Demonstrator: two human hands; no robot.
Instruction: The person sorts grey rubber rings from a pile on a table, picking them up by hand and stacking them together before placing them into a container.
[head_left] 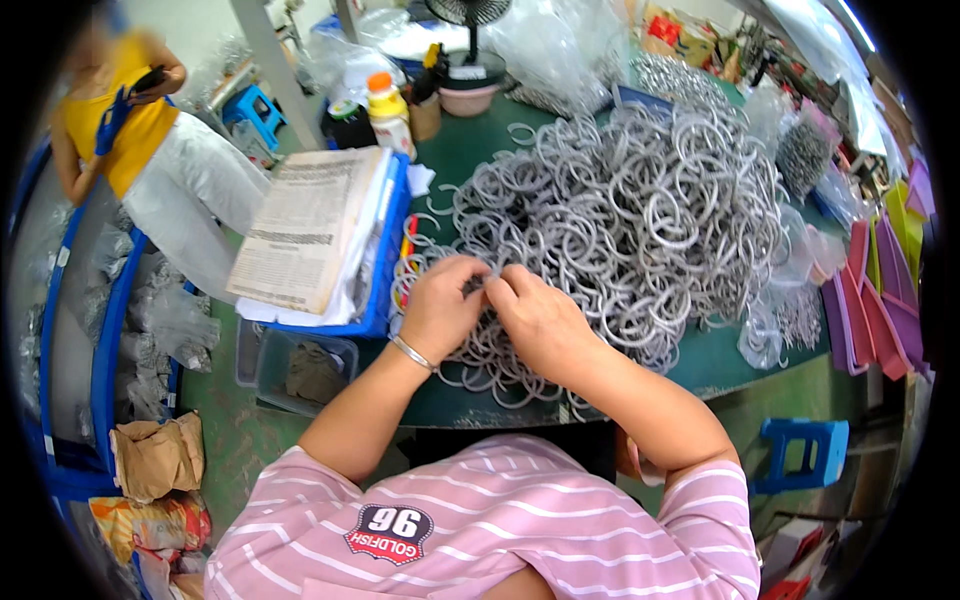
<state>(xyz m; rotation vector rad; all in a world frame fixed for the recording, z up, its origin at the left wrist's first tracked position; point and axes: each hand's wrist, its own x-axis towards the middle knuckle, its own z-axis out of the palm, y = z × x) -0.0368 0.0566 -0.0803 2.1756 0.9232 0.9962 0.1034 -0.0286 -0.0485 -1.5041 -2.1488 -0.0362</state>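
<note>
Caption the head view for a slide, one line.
Left hand and right hand close together at the near side of piled grey rings on a green table.

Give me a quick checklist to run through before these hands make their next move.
1. Both hands visible: ok. The left hand and right hand meet at the fingertips over the pile's near-left part.
2. Piece between the fingertips identified: cannot tell. The fingers hide it.
3. Grey rings within reach: ok. They are heaped just ahead of the hands.
4. Rings separated: not ok. Many overlap.
5. Rings kept off the near edge of the green table: not ok. Some lie close to it.
6. Other person away from the hands: ok, standing at far left beyond the blue tray.
</note>
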